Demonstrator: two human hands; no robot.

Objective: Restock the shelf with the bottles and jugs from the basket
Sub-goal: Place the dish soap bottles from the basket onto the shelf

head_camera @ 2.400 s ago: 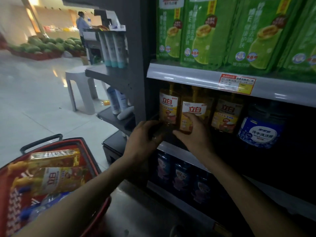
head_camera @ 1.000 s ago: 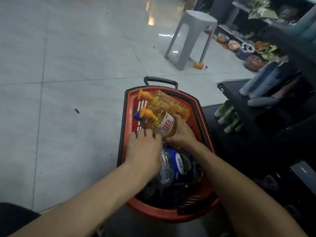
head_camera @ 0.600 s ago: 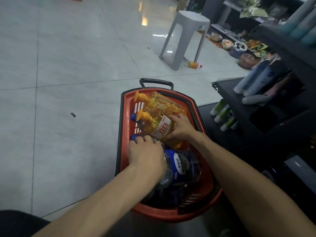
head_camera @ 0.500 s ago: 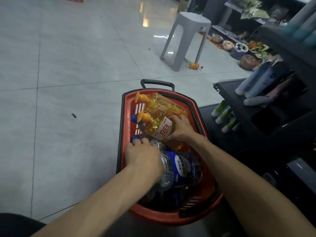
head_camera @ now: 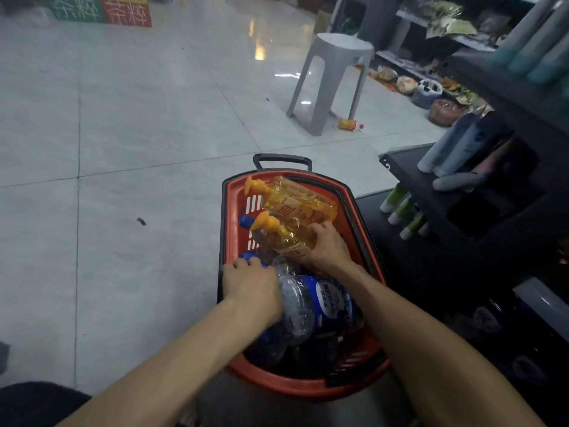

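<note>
A red basket (head_camera: 360, 211) with a black handle stands on the floor below me. Two yellow pump bottles lie in its far half: one (head_camera: 295, 197) against the far rim, one (head_camera: 283, 234) nearer. My right hand (head_camera: 326, 246) grips the nearer yellow bottle around its labelled body. A clear jug with a blue label (head_camera: 320, 303) lies in the near half. My left hand (head_camera: 251, 286) curls over that jug's neck end beside its blue cap (head_camera: 251, 257). More blue-capped jugs lie underneath, mostly hidden.
A dark shelf unit (head_camera: 462, 217) with tubes and small bottles stands right of the basket. A grey plastic stool (head_camera: 332, 81) stands beyond on the tiled floor, with a small packet (head_camera: 349, 124) by its leg. Goods line the floor at the far right.
I turned from the shelf down to the basket. My right hand took hold of the nearer yellow bottle, which has shifted slightly; my left hand slid back onto the clear jug's neck.
</note>
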